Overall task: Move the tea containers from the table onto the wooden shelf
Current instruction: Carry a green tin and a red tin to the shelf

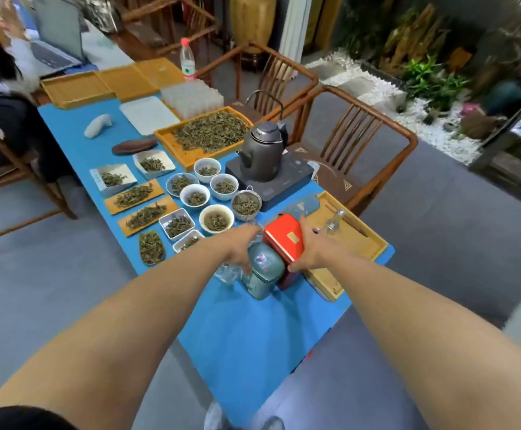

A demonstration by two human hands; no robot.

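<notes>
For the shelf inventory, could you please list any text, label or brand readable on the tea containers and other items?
None can be read.
Red rectangular tea tin: gold label, too blurred.
Green-grey tea tin: lid emblem and side print, illegible.
Clear plastic bottle with red cap: label too small.
Black kettle base: markings too faint.

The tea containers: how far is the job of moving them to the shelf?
Nothing looks done yet. In hand: the left hand is on the green tin, the right hand on the red tin, both on the blue table. Left: carrying both over; no shelf is in view.
</notes>
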